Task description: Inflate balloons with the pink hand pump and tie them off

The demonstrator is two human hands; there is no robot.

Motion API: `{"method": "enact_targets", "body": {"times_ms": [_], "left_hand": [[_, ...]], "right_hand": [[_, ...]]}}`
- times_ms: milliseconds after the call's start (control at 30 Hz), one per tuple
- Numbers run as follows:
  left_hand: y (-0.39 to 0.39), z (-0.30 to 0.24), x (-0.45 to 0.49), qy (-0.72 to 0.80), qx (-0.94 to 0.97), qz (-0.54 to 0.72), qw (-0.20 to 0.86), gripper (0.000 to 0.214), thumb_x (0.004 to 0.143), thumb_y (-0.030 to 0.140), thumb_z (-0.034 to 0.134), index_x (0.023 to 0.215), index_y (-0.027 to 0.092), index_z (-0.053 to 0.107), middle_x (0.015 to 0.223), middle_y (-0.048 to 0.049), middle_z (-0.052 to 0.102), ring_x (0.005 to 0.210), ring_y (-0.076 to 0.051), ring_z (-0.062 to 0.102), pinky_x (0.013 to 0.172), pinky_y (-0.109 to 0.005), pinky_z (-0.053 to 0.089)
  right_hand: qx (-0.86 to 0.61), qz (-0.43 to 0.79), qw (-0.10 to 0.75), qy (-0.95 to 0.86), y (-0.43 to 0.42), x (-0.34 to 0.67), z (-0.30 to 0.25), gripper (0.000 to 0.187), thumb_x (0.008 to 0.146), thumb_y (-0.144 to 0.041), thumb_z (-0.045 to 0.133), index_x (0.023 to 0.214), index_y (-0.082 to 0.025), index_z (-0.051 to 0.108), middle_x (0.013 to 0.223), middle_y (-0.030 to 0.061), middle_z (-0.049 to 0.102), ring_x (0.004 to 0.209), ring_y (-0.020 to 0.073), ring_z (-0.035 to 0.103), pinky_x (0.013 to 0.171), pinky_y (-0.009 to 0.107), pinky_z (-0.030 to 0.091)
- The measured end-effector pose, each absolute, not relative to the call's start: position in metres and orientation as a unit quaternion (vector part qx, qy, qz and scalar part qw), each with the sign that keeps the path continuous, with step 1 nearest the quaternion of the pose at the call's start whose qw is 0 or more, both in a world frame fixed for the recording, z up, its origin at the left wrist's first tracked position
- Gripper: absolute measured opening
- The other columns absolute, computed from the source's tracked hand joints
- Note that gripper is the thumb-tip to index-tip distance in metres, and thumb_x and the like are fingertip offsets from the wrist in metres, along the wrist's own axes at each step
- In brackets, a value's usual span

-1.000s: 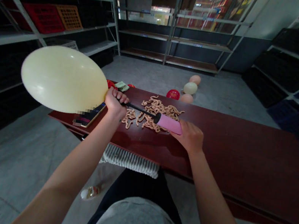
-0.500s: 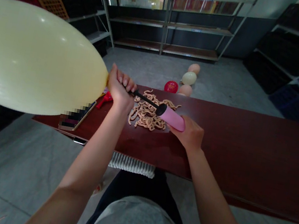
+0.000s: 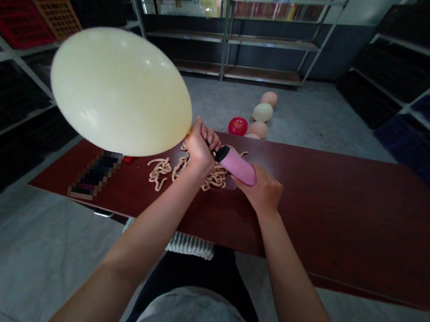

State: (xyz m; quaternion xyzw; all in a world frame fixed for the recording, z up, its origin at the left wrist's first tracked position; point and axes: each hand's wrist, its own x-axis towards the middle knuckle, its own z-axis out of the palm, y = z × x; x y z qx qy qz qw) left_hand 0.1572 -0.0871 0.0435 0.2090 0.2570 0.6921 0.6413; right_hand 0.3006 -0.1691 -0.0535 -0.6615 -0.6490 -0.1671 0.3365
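Pink pump (image 3: 238,166) fills curled right fingers (image 3: 242,186); left fingers (image 3: 211,136) clasp a balloon (image 3: 121,92) by its neck, arms (image 3: 162,213) outstretched.

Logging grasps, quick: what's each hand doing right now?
Left hand: closed, holding the pale yellow balloon at its narrow end.
Right hand: closed around the pink pump.

Neck of pale balloon (image 3: 121,92) hidden in left grip (image 3: 201,150), dark flat object (image 3: 97,173) pixelated
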Motion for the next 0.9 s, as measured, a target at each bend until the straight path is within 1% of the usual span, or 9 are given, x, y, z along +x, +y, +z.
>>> {"method": "enact_targets", "body": {"times_ms": [133,267,367,533,733,833,900], "left_hand": [[-0.085,0.035,0.134,0.26,0.168,0.696,0.648,0.047,0.098,0.033,0.048,0.06,0.02,0.024,0.045,0.0075,0.025,0.034,-0.006,0.022,0.04,-0.024,0.02],[-0.085,0.032,0.108,0.257,0.14,0.715,0.635,0.044,0.098,0.028,0.044,0.06,0.02,0.022,0.045,0.0075,0.023,0.034,-0.006,0.022,0.04,-0.025,0.019],[-0.085,0.035,0.083,0.251,0.126,0.729,0.624,0.042,0.097,0.024,0.042,0.06,0.021,0.023,0.045,0.0072,0.023,0.034,-0.007,0.021,0.04,-0.025,0.018],[-0.088,0.036,0.036,0.247,0.117,0.745,0.609,0.04,0.097,0.022,0.039,0.06,0.02,0.023,0.045,0.0075,0.023,0.034,-0.007,0.021,0.039,-0.023,0.02],[-0.095,0.044,-0.006,0.253,0.124,0.761,0.584,0.039,0.096,0.02,0.039,0.061,0.02,0.022,0.046,0.008,0.022,0.034,-0.006,0.022,0.039,-0.022,0.02],[-0.099,0.057,-0.007,0.243,0.152,0.766,0.575,0.042,0.097,0.024,0.041,0.06,0.02,0.021,0.047,0.008,0.022,0.034,-0.006,0.021,0.039,-0.022,0.02],[-0.1,0.067,0.002,0.237,0.167,0.771,0.567,0.045,0.097,0.027,0.043,0.059,0.02,0.021,0.046,0.0078,0.021,0.034,-0.006,0.021,0.038,-0.022,0.02]], "right_hand": [[-0.647,-0.188,0.305,-0.673,-0.169,0.296,-0.053,0.05,0.083,-0.066,0.057,0.095,-0.018,0.067,0.079,0.0057,0.072,0.069,0.0188,0.064,0.059,0.029,0.033],[-0.629,-0.216,0.28,-0.692,-0.17,0.294,-0.052,0.052,0.085,-0.066,0.054,0.097,-0.017,0.067,0.083,0.007,0.072,0.07,0.018,0.062,0.06,0.029,0.032],[-0.616,-0.23,0.267,-0.705,-0.172,0.294,-0.052,0.051,0.085,-0.065,0.056,0.097,-0.017,0.067,0.085,0.0068,0.072,0.072,0.0182,0.062,0.061,0.029,0.032],[-0.585,-0.252,0.242,-0.732,-0.171,0.295,-0.054,0.045,0.084,-0.058,0.061,0.101,-0.017,0.067,0.083,0.0074,0.071,0.074,0.0194,0.062,0.064,0.029,0.034],[-0.549,-0.274,0.242,-0.752,-0.175,0.292,-0.052,0.047,0.086,-0.058,0.059,0.103,-0.015,0.068,0.081,0.008,0.072,0.073,0.0195,0.063,0.066,0.03,0.038],[-0.553,-0.263,0.259,-0.747,-0.177,0.291,-0.053,0.051,0.086,-0.06,0.059,0.106,-0.015,0.068,0.085,0.0093,0.073,0.074,0.0198,0.065,0.067,0.029,0.04],[-0.559,-0.246,0.277,-0.742,-0.178,0.292,-0.055,0.052,0.085,-0.061,0.058,0.105,-0.015,0.068,0.087,0.0095,0.074,0.075,0.0198,0.066,0.067,0.029,0.042]]}}
